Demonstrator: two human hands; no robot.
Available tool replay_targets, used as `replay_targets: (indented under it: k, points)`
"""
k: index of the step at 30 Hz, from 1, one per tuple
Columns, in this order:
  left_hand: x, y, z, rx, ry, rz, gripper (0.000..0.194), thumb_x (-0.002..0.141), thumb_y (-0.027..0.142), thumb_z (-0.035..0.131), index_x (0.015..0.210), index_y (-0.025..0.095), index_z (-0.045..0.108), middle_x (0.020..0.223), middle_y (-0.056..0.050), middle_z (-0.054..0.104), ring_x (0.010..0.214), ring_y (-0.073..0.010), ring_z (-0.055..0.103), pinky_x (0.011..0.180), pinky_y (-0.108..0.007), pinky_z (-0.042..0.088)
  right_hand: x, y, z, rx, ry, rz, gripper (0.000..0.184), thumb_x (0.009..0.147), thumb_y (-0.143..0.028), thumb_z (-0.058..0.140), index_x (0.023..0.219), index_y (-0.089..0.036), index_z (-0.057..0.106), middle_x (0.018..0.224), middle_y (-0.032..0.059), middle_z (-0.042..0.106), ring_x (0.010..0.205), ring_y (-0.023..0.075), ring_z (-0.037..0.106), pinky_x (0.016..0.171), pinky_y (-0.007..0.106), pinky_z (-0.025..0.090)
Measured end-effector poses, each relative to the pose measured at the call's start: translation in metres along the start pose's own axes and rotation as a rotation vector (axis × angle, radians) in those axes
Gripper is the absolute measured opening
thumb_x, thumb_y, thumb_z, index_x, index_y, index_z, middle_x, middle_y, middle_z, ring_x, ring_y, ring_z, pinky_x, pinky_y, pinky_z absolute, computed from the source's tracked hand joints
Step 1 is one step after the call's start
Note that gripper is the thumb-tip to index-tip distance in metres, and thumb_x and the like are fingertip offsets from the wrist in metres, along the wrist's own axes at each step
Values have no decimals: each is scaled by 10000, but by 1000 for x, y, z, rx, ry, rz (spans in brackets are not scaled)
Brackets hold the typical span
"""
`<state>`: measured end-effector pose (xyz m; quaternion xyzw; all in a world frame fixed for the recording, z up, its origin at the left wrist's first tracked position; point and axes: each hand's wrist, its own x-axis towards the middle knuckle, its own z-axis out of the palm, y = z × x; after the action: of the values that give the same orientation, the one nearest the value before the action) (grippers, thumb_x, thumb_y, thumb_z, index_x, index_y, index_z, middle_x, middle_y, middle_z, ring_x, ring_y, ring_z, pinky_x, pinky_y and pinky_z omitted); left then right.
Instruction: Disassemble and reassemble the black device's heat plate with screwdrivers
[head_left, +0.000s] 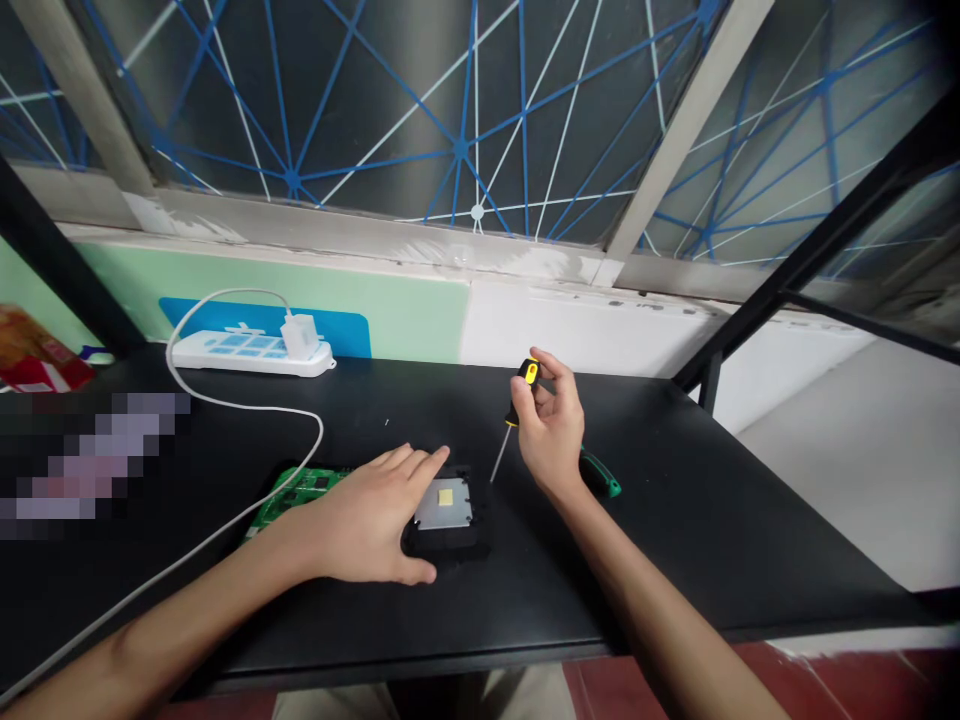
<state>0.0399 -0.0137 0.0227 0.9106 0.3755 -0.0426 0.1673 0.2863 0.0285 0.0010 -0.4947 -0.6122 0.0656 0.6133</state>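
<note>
My right hand [553, 425] is closed around the black and yellow handle of a screwdriver [501, 455]. Its thin metal shaft slants down, the tip just right of a black housing [450, 540]. Set in that housing is a silver metal plate [454, 515] with a small yellowish square pad on it. Stretched across the housing's left side is my left hand [375, 520], fingers extended and thumb apart near the front edge. It covers part of the housing. A green circuit board [307, 485] lies to the left, partly hidden behind my left hand and forearm.
A green and black tool handle [602, 475] lies beyond my right wrist. A white cable [319, 430] runs across the black table [675, 540] from a plug in a white power strip [225, 352] by the wall. A red package [45, 350] stands far left.
</note>
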Motion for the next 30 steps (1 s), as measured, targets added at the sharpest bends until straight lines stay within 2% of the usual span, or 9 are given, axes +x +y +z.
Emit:
replay_targets:
  k: [2,4,8,13,21,30]
  points:
    - [1,-1,3,-13,33,21,1211,783,586,776,1678,88,129,1706,-245,269,1569,-456,289,1266,-599,311,-4,0,7,22,29,-47,446,986,-366,590,1419,-298,509,1269,98,585,793,130,629,672,322,589]
    - [-2,-3,5,-21,44,30,1226,783,630,772,1680,105,123,1713,-230,260,1570,-446,293,1272,-604,298,-9,1,10,35,30,-89,483,965,-341,629,1429,-328,496,1258,90,568,770,128,607,662,328,595]
    - [-9,-7,2,4,-1,-3,1282,753,707,780,1681,109,127,1738,-194,212,1601,-412,227,1309,-552,230,-17,3,9,50,5,-154,527,950,-300,669,1434,-371,472,1227,64,527,717,103,573,651,341,594]
    - [-12,-8,-1,5,-36,-52,1280,754,722,768,1682,111,132,1741,-190,205,1609,-409,200,1317,-548,196,-19,0,7,40,-41,-208,562,932,-276,706,1437,-378,482,1134,40,514,766,121,569,675,349,589]
    - [-9,-12,3,17,9,-10,1276,742,719,783,1673,101,166,1708,-205,295,1606,-415,201,1326,-544,161,-21,0,6,22,-49,-222,563,934,-284,707,1438,-368,470,1134,38,509,784,125,573,686,344,583]
    - [-9,-12,2,-6,25,18,1241,758,680,786,1669,102,172,1675,-223,352,1595,-445,213,1304,-568,204,-21,-3,4,-9,-42,-212,530,932,-290,709,1404,-367,479,1181,54,524,800,134,593,696,357,584]
